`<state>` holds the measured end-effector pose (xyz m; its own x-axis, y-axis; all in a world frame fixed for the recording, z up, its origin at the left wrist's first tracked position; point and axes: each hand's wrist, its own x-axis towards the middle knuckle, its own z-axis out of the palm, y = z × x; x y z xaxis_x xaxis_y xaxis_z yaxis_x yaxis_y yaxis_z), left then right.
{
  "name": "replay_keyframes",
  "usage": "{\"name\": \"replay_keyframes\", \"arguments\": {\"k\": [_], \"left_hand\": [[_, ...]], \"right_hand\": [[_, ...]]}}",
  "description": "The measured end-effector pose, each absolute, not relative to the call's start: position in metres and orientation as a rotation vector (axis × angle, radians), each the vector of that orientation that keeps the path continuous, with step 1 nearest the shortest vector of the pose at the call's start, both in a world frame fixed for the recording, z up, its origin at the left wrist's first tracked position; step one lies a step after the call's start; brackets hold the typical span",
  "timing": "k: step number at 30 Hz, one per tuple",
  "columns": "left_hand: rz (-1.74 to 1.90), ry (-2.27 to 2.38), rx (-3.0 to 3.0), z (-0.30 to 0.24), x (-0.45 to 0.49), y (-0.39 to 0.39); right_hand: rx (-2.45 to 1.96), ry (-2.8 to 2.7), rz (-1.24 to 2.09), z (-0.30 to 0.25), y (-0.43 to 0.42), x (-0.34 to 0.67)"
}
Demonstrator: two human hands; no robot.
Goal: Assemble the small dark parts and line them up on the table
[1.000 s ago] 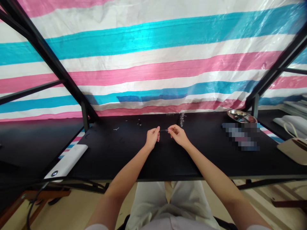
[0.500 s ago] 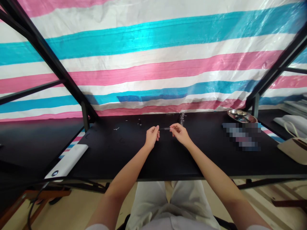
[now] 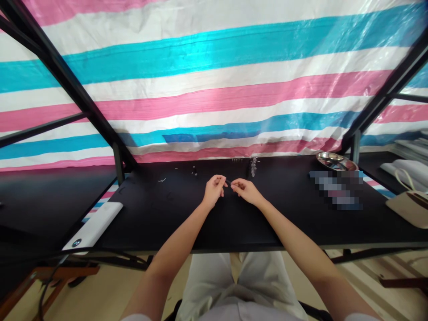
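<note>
1. From my head view, the thumb and fingers of the left hand [image 3: 214,191] are pinched around one end of a slim dark rod [image 3: 228,182].
2. I have the right hand [image 3: 246,191] pinching the rod's other end; only a short stretch shows between the two sets of fingertips, so I can't tell its full length.
3. Just beyond the right fingers I see a strip of clear, rounded pieces [image 3: 253,167], with a row of small pieces [image 3: 237,159] farther behind.
4. Beyond and left of the left fingers lie a small black part [image 3: 195,171] and a white scrap [image 3: 162,180].
5. Well right of the fingers sits a shiny metal dish [image 3: 337,161].
6. Nothing I see stands between the two hands except the rod.
</note>
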<state>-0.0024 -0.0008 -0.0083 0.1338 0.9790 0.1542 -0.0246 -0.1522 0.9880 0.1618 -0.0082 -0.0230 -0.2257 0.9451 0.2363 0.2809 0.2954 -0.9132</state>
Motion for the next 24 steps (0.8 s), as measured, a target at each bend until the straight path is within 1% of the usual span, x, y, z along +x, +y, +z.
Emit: {"name": "replay_keyframes", "arguments": {"k": [3, 6, 12, 14, 18, 21, 24], "left_hand": [[1.13, 0.977, 1.44, -0.008, -0.001, -0.003], [1.114, 1.0, 1.458, -0.009, 0.001, -0.004], [1.319, 1.124, 1.337, -0.009, -0.006, 0.003], [1.372, 1.169, 1.299, -0.009, -0.01, 0.006], [1.374, 1.238, 1.324, -0.011, -0.012, 0.008], [1.282, 1.249, 1.492, -0.014, -0.004, 0.004], [1.064, 1.241, 1.778, -0.014, 0.01, 0.0]], "right_hand": [[-1.107, -1.732, 0.94, -0.025, -0.008, 0.162], [-1.102, -1.783, 0.862, -0.023, -0.008, 0.164], [-1.154, -1.911, 0.676, -0.012, -0.006, 0.178], [-1.25, -1.901, 0.707, -0.009, -0.005, 0.188], [-1.331, -1.824, 0.951, -0.009, 0.001, 0.213], [-1.388, -1.753, 0.983, -0.011, 0.006, 0.229], [-1.524, -1.685, 0.835, -0.012, 0.01, 0.238]]}}
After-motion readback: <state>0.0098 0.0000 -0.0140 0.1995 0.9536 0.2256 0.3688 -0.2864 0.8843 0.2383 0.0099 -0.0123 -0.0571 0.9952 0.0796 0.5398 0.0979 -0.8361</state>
